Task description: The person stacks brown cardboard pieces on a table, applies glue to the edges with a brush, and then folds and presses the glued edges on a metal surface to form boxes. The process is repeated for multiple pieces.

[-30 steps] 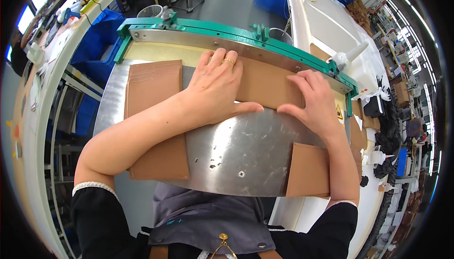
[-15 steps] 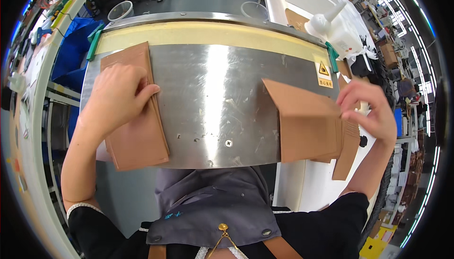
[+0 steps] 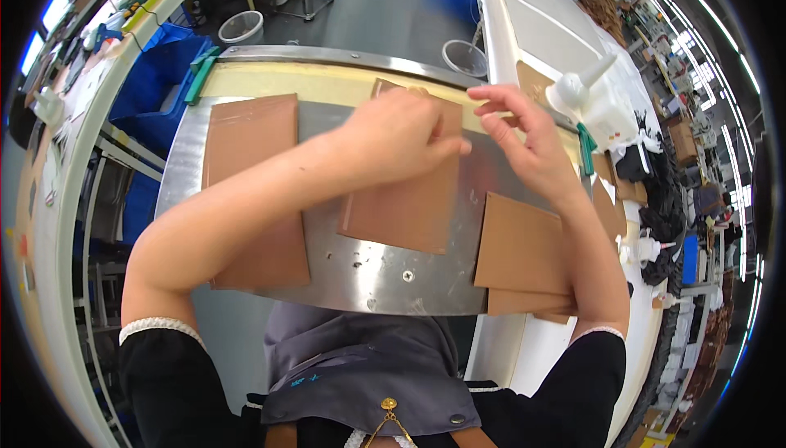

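A flat brown leather-like panel (image 3: pixel 399 217) lies over the middle of the metal plate (image 3: pixel 385 280). My left hand (image 3: pixel 405 133) reaches across and is closed on the panel's upper part, knuckles up and thumb toward the right; its fingertips are hidden. To the right of it, my right hand (image 3: pixel 524 141) is raised with fingers apart and nothing in them. More brown panels (image 3: pixel 254 141) lie at the plate's left side, partly under my left forearm. On the right, beside my right forearm, rests a pile of brown panels (image 3: pixel 524 243), unevenly stacked.
Green clips (image 3: pixel 201 78) sit at the plate's far left corner, with another green clip (image 3: pixel 586 149) at the right. A white spouted bottle (image 3: pixel 591 98) stands at the far right. A blue bin (image 3: pixel 155 92) is beyond the left edge; a waste basket (image 3: pixel 464 58) stands on the floor ahead.
My left hand has moved from the left panels to the middle, where a panel now lies. My right hand has left the right pile, moving up and left; the raised panel there now lies flat.
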Demonstrator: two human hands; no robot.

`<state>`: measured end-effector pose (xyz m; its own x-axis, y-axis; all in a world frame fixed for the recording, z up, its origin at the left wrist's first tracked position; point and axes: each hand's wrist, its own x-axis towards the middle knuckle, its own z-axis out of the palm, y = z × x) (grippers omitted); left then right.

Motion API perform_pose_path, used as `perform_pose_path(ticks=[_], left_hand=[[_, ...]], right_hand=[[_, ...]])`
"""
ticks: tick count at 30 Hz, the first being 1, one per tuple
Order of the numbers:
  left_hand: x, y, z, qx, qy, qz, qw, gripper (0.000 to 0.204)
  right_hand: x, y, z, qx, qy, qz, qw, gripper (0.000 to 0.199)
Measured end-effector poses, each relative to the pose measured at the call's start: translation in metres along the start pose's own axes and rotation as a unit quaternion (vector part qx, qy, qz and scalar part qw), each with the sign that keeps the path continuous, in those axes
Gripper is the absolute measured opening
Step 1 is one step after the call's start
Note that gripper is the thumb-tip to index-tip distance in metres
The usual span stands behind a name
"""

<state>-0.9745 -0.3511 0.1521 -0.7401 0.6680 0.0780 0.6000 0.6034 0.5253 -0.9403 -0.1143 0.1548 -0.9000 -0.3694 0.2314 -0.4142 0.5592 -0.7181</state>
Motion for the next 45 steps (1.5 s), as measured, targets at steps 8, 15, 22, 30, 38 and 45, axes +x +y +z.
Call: perform_pose_path(ticks=[8, 15, 22, 30, 38, 45], left_hand=[[-0.021, -0.038, 0.031, 0.142, 0.174, 0.110, 0.968, 0.056], [-0.021, -0.037, 0.030, 0.157, 0.145, 0.082, 0.973, 0.069], [-0.020, -0.042, 0.032, 0.165, 0.163, 0.086, 0.969, 0.072], [-0.020, -0.044, 0.036, 0.159, 0.192, 0.097, 0.964, 0.073], [-0.020, -0.032, 0.024, 0.174, 0.155, 0.100, 0.967, 0.059], [-0.014, -0.016, 0.014, 0.033, -0.054, 0.209, 0.976, 0.034]], right_hand=[[-0.009, 0.021, 0.027, -0.273, 0.002, -0.102, 0.957, 0.042], [-0.010, 0.025, 0.023, -0.265, 0.022, -0.059, 0.962, 0.037], [-0.007, 0.027, 0.027, -0.275, 0.025, -0.056, 0.959, 0.042], [-0.006, 0.029, 0.027, -0.298, 0.027, -0.067, 0.952, 0.044], [-0.002, 0.027, 0.026, -0.312, 0.059, -0.114, 0.941, 0.032], [-0.005, 0.020, 0.015, -0.203, -0.005, -0.023, 0.979, 0.032]])
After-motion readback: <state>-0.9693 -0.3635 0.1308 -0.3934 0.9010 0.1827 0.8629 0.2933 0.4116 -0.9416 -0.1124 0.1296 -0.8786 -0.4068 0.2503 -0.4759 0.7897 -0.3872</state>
